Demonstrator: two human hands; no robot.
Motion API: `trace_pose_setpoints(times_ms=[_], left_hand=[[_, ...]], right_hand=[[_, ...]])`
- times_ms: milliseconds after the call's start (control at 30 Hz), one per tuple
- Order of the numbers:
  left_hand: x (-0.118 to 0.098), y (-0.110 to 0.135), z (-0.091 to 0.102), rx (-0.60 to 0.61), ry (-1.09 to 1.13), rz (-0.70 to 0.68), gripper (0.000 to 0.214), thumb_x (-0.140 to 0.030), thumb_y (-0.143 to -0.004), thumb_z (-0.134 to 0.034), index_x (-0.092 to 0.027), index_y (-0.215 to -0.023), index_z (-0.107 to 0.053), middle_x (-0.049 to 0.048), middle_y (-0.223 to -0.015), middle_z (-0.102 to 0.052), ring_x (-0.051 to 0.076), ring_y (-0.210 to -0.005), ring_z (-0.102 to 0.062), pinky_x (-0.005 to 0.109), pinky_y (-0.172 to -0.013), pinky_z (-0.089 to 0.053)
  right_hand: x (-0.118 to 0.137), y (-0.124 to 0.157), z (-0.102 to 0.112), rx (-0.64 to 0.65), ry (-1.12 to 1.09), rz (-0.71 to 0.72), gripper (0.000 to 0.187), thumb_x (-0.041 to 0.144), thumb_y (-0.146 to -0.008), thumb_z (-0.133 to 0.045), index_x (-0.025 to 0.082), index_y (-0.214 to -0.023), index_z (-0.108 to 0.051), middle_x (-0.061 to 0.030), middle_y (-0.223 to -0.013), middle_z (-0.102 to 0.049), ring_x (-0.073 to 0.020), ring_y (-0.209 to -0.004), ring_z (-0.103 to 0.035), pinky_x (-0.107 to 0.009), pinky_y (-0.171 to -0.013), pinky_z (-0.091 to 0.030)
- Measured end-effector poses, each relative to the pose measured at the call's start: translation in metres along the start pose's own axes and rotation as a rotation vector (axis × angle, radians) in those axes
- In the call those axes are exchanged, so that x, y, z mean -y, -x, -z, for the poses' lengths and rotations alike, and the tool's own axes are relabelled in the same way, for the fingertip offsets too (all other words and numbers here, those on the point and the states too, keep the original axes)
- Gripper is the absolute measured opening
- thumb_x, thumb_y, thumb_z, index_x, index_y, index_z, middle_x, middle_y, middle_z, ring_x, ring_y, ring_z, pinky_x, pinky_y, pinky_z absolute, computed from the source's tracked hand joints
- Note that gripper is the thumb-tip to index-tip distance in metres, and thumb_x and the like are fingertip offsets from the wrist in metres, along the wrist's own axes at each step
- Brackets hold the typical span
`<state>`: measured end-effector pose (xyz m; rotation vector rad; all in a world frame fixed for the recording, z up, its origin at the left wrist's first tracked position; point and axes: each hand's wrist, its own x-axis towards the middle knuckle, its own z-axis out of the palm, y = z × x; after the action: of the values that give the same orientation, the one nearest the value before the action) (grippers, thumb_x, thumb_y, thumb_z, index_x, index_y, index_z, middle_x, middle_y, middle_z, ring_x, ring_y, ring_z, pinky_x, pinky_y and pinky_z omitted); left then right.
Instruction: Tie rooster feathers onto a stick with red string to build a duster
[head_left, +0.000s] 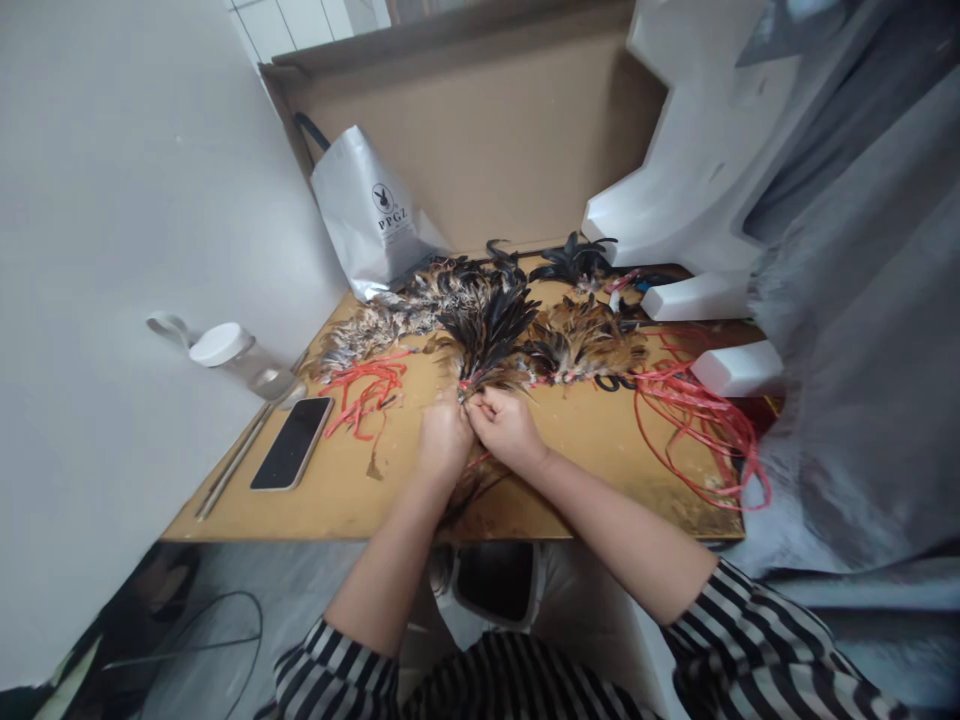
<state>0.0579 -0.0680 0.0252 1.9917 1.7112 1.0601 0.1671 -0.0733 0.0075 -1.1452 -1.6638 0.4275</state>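
Observation:
My left hand [444, 437] and my right hand [506, 428] meet at the middle of the wooden table [600, 450], both closed around the base of a bundle of dark feathers [487, 335] that fans away from me. A thin red string [480, 462] runs under my hands. More brown and black feathers [581, 345] lie in heaps just behind the bundle.
A black phone [292, 443] lies at the left, beside a clear bottle with a white lid [229, 352] and metal rods [232, 460]. Red strings [697, 425] pile at the right, more red strings [367, 390] at the left. A silver bag [371, 215], white foam pieces [739, 368] and cardboard [517, 140] stand behind.

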Motion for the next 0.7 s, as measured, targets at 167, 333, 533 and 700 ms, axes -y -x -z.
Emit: trace_pose_setpoints(times_ms=[167,333,533,700], left_hand=[[0.0,0.003,-0.011,0.006,-0.092,-0.001,0.026,-0.017,-0.08,-0.047,-0.01,-0.101,-0.061,0.0129,-0.078,-0.06,0.023,-0.071,-0.056,0.03,-0.067,-0.036],[-0.005,0.004,-0.009,0.003,-0.109,-0.01,0.029,-0.02,-0.082,-0.045,-0.01,-0.104,-0.061,0.015,-0.082,-0.06,0.026,-0.077,-0.057,0.032,-0.071,-0.039],[-0.011,0.012,-0.003,-0.067,-0.14,-0.111,0.038,-0.016,-0.081,-0.042,-0.008,-0.116,-0.055,0.0171,-0.095,-0.06,0.027,-0.089,-0.056,0.036,-0.078,-0.042],[-0.015,0.017,0.01,-0.079,0.053,-0.137,0.035,-0.02,-0.08,-0.047,-0.011,-0.111,-0.059,0.0119,-0.09,-0.06,0.022,-0.084,-0.056,0.034,-0.079,-0.044]], right_hand=[[0.0,0.001,-0.003,-0.027,-0.024,-0.013,0.018,0.019,-0.075,-0.046,0.019,-0.058,-0.05,0.003,-0.051,-0.039,-0.011,-0.051,-0.037,-0.024,-0.053,-0.029],[0.001,-0.001,-0.004,-0.052,-0.142,-0.113,0.016,0.022,-0.073,-0.049,0.018,-0.059,-0.056,0.0032,-0.051,-0.041,-0.0104,-0.051,-0.037,-0.023,-0.052,-0.031],[-0.001,-0.005,0.0,-0.108,-0.282,-0.304,0.021,0.034,-0.068,-0.06,0.015,-0.062,-0.063,0.0034,-0.049,-0.047,-0.009,-0.048,-0.038,-0.021,-0.048,-0.031],[-0.003,-0.007,0.001,-0.147,-0.312,-0.281,0.024,0.038,-0.066,-0.063,0.014,-0.064,-0.065,0.0025,-0.051,-0.049,-0.009,-0.049,-0.039,-0.021,-0.049,-0.032]])
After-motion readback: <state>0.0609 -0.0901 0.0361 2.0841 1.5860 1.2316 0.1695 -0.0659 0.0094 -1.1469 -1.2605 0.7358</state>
